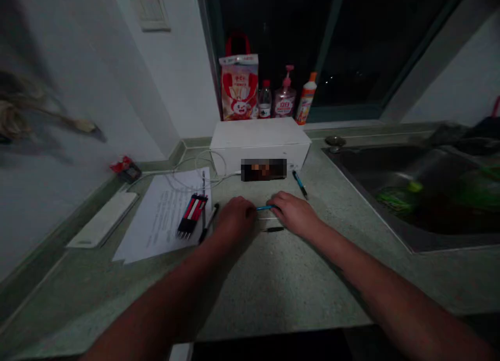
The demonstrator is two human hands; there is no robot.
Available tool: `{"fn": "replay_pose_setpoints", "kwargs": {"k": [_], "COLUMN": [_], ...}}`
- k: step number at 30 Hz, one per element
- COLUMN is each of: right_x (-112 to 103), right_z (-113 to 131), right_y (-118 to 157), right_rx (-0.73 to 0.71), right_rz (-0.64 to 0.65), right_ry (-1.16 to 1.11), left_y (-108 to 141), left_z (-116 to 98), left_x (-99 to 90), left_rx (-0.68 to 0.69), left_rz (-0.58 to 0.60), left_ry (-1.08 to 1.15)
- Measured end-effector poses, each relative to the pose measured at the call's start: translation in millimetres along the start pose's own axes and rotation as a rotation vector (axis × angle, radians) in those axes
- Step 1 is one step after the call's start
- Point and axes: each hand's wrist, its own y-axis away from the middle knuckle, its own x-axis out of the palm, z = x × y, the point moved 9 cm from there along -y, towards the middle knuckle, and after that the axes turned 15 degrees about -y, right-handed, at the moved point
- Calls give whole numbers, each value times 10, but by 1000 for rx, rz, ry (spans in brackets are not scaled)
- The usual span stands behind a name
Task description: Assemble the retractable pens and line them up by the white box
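Note:
Between my two hands a blue pen barrel (264, 208) lies level above the counter. The fingers of my left hand (236, 215) are closed on its left end, and those of my right hand (292, 211) pinch its right end. Just below it on the counter is a thin pale stick (269, 219), perhaps a refill. A short black pen part (274, 229) lies nearer to me. Beyond my right hand rests a blue and black pen (300, 185). To the left of my left hand is a black and white pen (209, 223), partly over the paper's edge.
A phone (263, 170) with a white cable leans against a white box (260, 137). Printed sheets (156, 215) carry a red and black pack of pens (192, 215). A white board-like slab (103, 219) lies left; a sink (406, 236) with greens is at right.

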Motion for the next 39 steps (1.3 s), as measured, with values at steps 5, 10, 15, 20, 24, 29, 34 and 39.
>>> {"fn": "replay_pose_setpoints", "kwargs": {"k": [5, 10, 15, 20, 24, 29, 34, 39], "right_x": [-35, -44, -26, -18, 3, 11, 17, -3], "right_z": [-52, -90, -57, -43, -25, 15, 29, 11], "right_y": [12, 13, 11, 16, 18, 11, 11, 20], "right_rx": [23, 21, -4, -36, -56, -74, -95, -103], "right_rz": [-23, -22, -21, -29, -24, -21, -31, -82], "right_ry": [2, -5, -17, -33, -37, -15, -27, -74], "left_y": [-3, -23, -34, -41, -42, -36, -39, -35], "left_z": [-7, 67, 59, 43, 60, 55, 51, 57], "left_x": [-14, -24, -17, -13, 14, 32, 20, -2], "left_rx": [-4, -24, -11, 4, -6, -4, 6, 0], "left_rz": [7, -4, 1, -2, -6, -9, -6, -16], "left_ry": [17, 27, 43, 56, 63, 100, 143, 186]}}
